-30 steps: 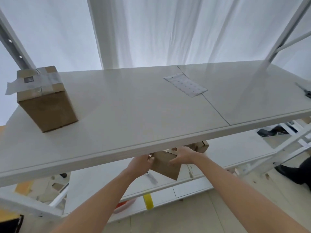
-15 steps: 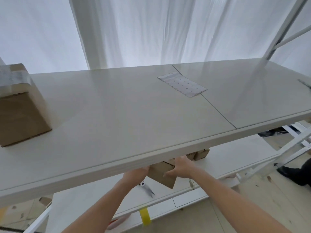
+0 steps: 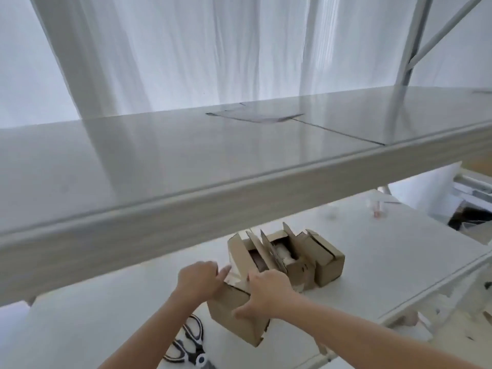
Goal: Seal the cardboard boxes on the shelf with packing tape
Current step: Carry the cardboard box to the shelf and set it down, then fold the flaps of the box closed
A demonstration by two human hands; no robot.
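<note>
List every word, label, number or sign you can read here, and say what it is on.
No text here is readable.
Middle open box: small dark marks on its front, too blurred to read.
Sheet on the upper shelf: blurred, no legible print.
Near box: plain cardboard, no print showing.

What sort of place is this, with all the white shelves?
Probably a packing or storage workspace: white shelving, open cardboard boxes, scissors beside the nearest box, draped white sheeting behind.
</note>
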